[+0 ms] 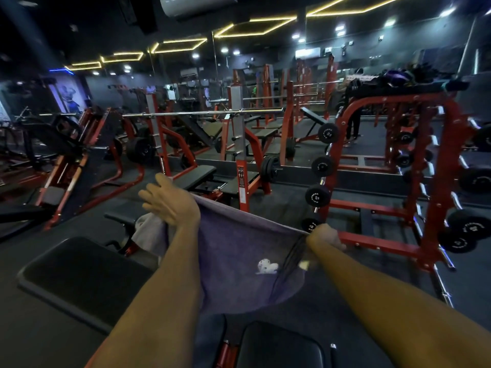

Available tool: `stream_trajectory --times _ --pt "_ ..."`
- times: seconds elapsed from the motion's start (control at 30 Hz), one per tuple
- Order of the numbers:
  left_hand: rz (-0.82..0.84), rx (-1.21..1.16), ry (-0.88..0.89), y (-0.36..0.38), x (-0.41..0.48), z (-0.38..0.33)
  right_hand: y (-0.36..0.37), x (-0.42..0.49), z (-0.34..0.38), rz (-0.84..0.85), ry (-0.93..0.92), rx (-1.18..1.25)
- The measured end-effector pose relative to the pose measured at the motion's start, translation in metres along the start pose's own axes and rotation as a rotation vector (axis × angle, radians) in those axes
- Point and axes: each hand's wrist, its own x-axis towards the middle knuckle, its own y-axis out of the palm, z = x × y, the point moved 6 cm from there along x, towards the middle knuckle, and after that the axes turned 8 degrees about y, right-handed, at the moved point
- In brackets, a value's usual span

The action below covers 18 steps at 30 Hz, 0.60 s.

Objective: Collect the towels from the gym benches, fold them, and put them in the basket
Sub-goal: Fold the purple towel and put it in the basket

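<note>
While we are standing over the padded bench, we are holding the purple towel stretched out in the air between both hands, well apart, so its top edge is running straight and the cloth is hanging flat, ready for a fold. Our left hand is pinching one top corner with the other fingers spread loose; our right hand is clamped on the opposite corner. A second, grey towel is draped behind the left wrist. No basket is showing. White lettering is ringing the dumbbells on the red rack, too blurred for us to read; the towel's small white patch is equally unclear.
</note>
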Motion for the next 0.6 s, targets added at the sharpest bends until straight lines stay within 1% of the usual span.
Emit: stream_trajectory --times 0.07,0.13,0.27,0.3,0.37,0.43,0.47,0.5,0.57,0.6 --pt "0.001 -0.004 -0.016 0.003 0.002 0.005 0.001 0.008 -0.008 -0.022 0.018 0.034" --pt "0.061 -0.008 -0.001 0.012 0.001 0.006 0.002 0.009 -0.012 0.016 0.009 0.082" --pt "0.349 -0.03 0.084 0.045 -0.005 -0.006 0.012 -0.006 0.012 0.276 -0.163 0.085" --pt "0.432 -0.093 0.111 0.052 -0.008 -0.012 0.012 -0.013 0.02 0.329 -0.201 0.076" --pt "0.594 -0.271 0.213 0.064 -0.02 -0.027 0.013 -0.03 0.044 0.424 -0.344 0.064" --pt "0.64 -0.377 0.293 0.065 -0.032 -0.035 0.014 -0.051 0.065 0.564 -0.453 0.19" --pt "0.652 -0.421 0.301 0.067 -0.035 -0.035 0.013 -0.063 0.074 0.656 -0.483 0.294" --pt "0.697 -0.444 0.307 0.068 -0.041 -0.036 0.009 -0.076 0.082 0.734 -0.512 0.389" --pt "0.802 -0.421 0.4 0.069 -0.054 -0.043 0.002 -0.093 0.093 0.833 -0.544 0.519" --pt "0.831 -0.404 0.445 0.069 -0.058 -0.046 0.003 -0.097 0.098 0.871 -0.553 0.547"
